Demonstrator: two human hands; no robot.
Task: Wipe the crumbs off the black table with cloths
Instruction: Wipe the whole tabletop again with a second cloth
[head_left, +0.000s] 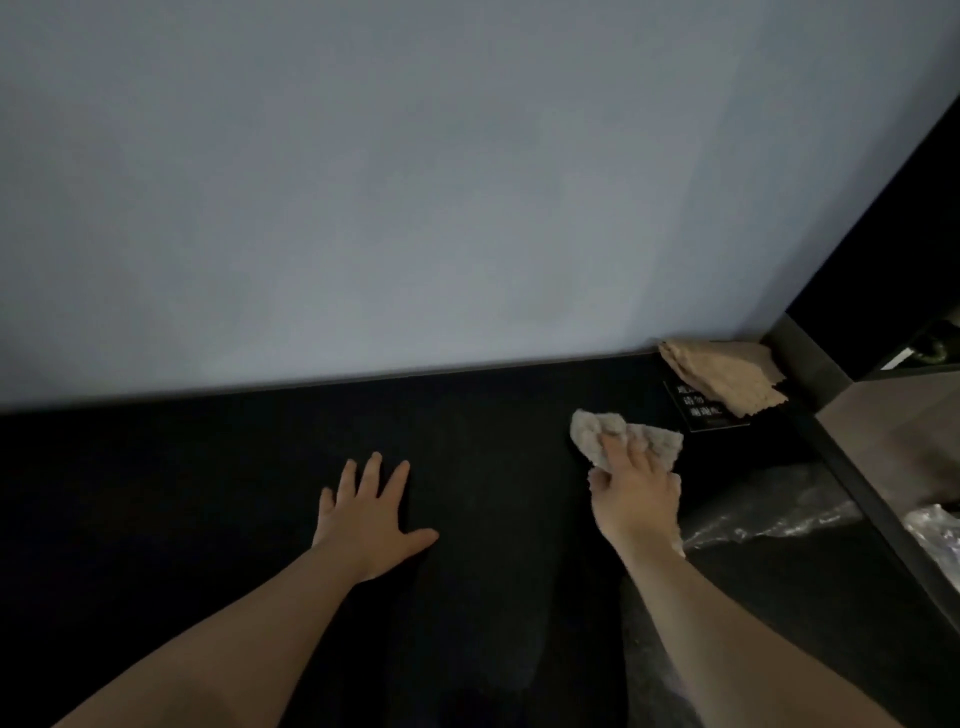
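Note:
The black table (218, 483) fills the lower half of the head view and runs up to a pale wall. My right hand (636, 493) grips a crumpled grey cloth (597, 428) and presses it on the table at the right. My left hand (371, 512) lies flat on the table near the middle, fingers spread, holding nothing. A second, tan cloth (727, 371) lies bunched in the far right corner, apart from both hands. No crumbs can be made out on the dark surface.
A small black card with white print (698, 413) lies partly under the tan cloth. Clear crumpled plastic (769, 512) sits to the right of my right hand. A dark raised ledge (852, 478) bounds the table's right side, with more plastic (935, 535) beyond it.

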